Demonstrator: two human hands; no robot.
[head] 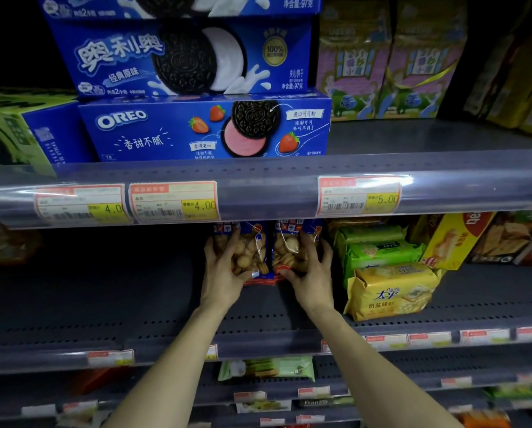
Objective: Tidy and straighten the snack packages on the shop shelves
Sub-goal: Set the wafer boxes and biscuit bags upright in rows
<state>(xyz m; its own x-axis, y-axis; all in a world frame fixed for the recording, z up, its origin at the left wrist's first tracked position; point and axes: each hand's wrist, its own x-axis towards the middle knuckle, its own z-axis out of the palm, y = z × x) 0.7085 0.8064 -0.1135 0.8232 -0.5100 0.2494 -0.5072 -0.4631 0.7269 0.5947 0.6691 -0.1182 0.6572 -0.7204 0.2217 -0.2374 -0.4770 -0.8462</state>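
I have both hands in on the middle shelf [135, 304], each wrapped around its own clear biscuit bag. My left hand [221, 273] grasps the left biscuit bag [243, 251]: fingers curl up its left side and the thumb crosses its lower front. My right hand [308, 273] grips the right biscuit bag [289, 248] the mirrored way, fingers up its right side, thumb on the lower front corner. The two bags stand touching, side by side, well back from the shelf's front edge and near its middle; their tops are hidden behind the price rail [258, 193] of the shelf above.

The shelf is dark grey perforated metal in a dim shop aisle. Just to the right of the bags sit green cracker packs [379, 245], with a yellow cracker pack [391, 291] leaning in front of them nearer the front edge. On the upper shelf, blue Oreo boxes [203, 128] are stacked at the left.

Both bags stand upright, long axis vertical, their printed faces turned toward the front edge and toward me.
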